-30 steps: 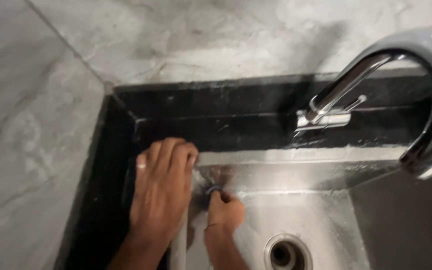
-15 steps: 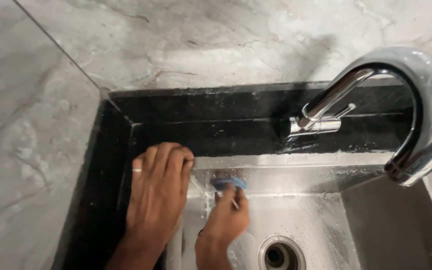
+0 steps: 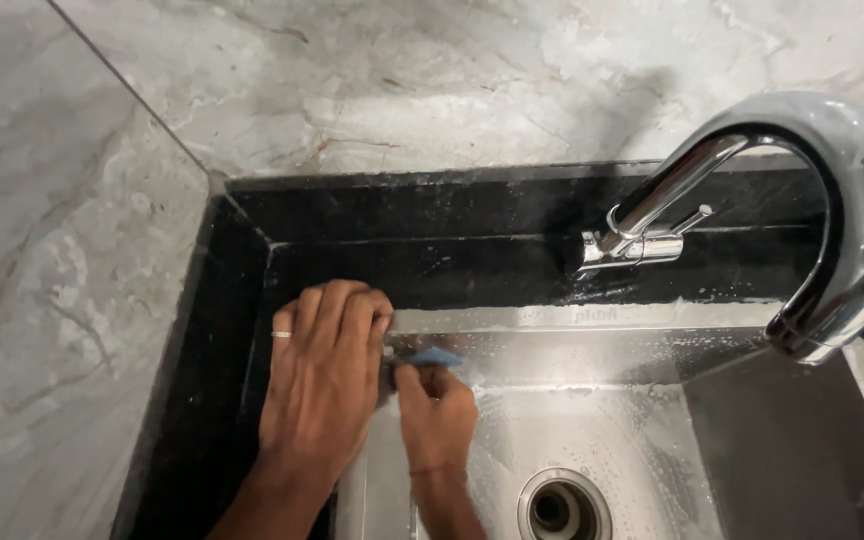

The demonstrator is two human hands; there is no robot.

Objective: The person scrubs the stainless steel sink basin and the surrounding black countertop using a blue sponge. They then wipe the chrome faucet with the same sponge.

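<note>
Scrubbing at steel sink's [image 3: 602, 420] back-left corner | right hand [image 3: 437, 415], fingers pinched shut on small blue scouring pad [image 3: 432, 356], has slid up the soapy wall in the last second | left hand [image 3: 324, 385] stays flat, fingers spread, on black counter rim [image 3: 252, 300] | curved chrome tap [image 3: 802, 200] alongside.

Blue scrub pad [image 3: 432, 356], silver steel sink [image 3: 652, 440], black countertop [image 3: 452, 225], grey-veined marble wall [image 3: 452, 80], chrome tap [image 3: 812, 200]

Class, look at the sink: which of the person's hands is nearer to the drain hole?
Right. The right hand is inside the basin, up-left of the drain hole; the left hand rests farther left on the sink's rim.
</note>
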